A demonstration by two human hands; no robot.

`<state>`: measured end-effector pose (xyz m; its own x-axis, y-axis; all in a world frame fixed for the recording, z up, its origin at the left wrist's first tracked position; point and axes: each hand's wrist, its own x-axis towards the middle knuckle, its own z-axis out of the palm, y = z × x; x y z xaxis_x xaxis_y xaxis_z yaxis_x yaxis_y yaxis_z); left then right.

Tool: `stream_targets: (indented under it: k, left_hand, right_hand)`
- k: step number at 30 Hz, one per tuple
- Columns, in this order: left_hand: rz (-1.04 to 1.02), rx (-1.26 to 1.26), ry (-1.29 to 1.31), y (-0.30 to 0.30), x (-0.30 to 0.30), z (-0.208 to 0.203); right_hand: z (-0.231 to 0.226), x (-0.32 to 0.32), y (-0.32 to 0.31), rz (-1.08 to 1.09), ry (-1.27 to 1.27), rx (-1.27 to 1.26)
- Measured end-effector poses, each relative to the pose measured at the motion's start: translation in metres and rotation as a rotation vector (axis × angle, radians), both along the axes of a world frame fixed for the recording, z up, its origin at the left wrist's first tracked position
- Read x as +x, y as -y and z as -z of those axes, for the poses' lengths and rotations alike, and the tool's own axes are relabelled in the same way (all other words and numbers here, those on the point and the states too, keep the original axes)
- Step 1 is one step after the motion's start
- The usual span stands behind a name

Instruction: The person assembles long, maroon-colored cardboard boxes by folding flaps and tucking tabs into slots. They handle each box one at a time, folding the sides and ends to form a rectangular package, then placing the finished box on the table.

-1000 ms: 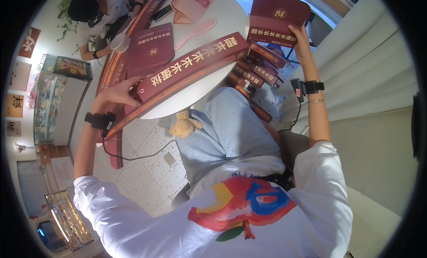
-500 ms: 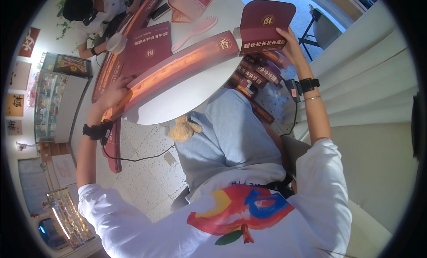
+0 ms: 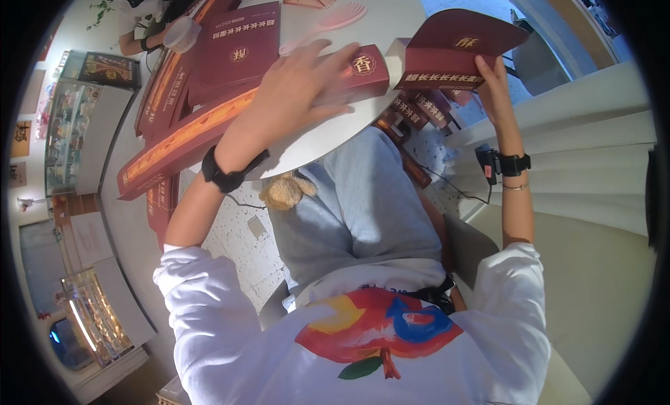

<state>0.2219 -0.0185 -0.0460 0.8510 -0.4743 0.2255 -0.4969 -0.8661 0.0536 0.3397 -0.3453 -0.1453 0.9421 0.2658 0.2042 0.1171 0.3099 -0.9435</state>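
A long, narrow maroon box (image 3: 202, 126) with an orange food picture along its side lies across the near part of the round white table (image 3: 314, 136). Over its right half is my left hand (image 3: 293, 91), slightly blurred, fingers spread; I cannot tell whether the palm touches the box. My right hand (image 3: 494, 91) grips the edge of a maroon carton sleeve (image 3: 447, 73) whose wide flap stands raised. The sleeve's left end is close to the long box's right end, with a narrow gap between them.
Flat maroon cartons (image 3: 234, 49) and a pink hairbrush (image 3: 342, 17) lie farther back on the table. Another person's hand holds a clear cup (image 3: 183, 35). Several maroon boxes (image 3: 426, 108) are piled below the table's right edge. A small plush toy (image 3: 286, 190) hangs by my lap.
My left hand has moved right, from the long box's left end to its right half. My right hand and the carton sleeve have shifted right, away from the box.
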Motion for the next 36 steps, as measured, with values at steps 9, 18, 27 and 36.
stream_targets:
  k: [9, 18, 27, 36]
  left_hand:
    - [0.088, -0.044, -0.095, 0.030, 0.030, 0.012]
    - [0.072, -0.095, -0.016, 0.032, 0.014, -0.009]
    - [0.021, -0.191, 0.001, 0.029, 0.006, -0.026]
    - [0.043, -0.197, -0.027, 0.032, -0.001, -0.026]
  right_hand:
    - [0.015, -0.009, -0.005, -0.072, -0.191, 0.097]
    - [0.020, -0.015, 0.004, -0.114, -0.203, -0.079]
    - [0.004, -0.037, -0.013, -0.064, -0.304, 0.088]
    - [0.012, -0.047, -0.011, -0.119, -0.303, 0.097]
